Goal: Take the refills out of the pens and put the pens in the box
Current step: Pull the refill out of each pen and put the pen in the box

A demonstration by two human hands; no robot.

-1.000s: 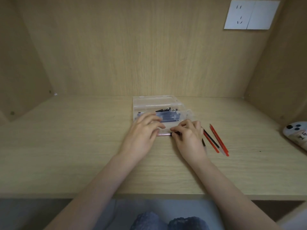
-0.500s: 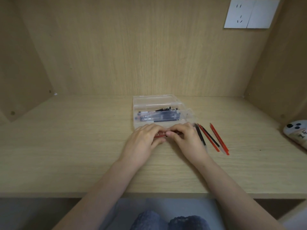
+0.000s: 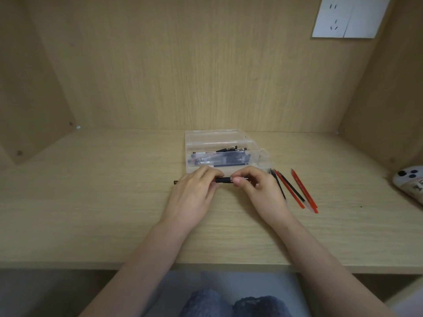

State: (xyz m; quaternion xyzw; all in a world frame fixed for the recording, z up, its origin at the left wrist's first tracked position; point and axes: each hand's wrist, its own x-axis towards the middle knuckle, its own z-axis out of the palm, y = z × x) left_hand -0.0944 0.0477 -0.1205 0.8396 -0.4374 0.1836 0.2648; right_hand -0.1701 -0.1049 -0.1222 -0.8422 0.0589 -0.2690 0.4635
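Observation:
A pen [image 3: 225, 180] with a black grip lies level between my two hands, just in front of the clear plastic box [image 3: 263, 160]. My left hand [image 3: 194, 194] closes on its left part, and a dark end pokes out past that hand's left side. My right hand [image 3: 261, 191] pinches the clear right part. Inside the box lie several dark pens [image 3: 219, 159]. On the desk to the right of my right hand lie several loose refills [image 3: 295, 191], red and black.
The wooden desk [image 3: 91, 202] sits in an alcove with walls at the back and both sides. A white device with dark buttons [image 3: 409, 183] rests at the far right edge. A wall socket [image 3: 350, 17] is at the upper right.
Both hands came back from the box toward me holding a pen, then drew slightly apart, so the black grip now shows between them.

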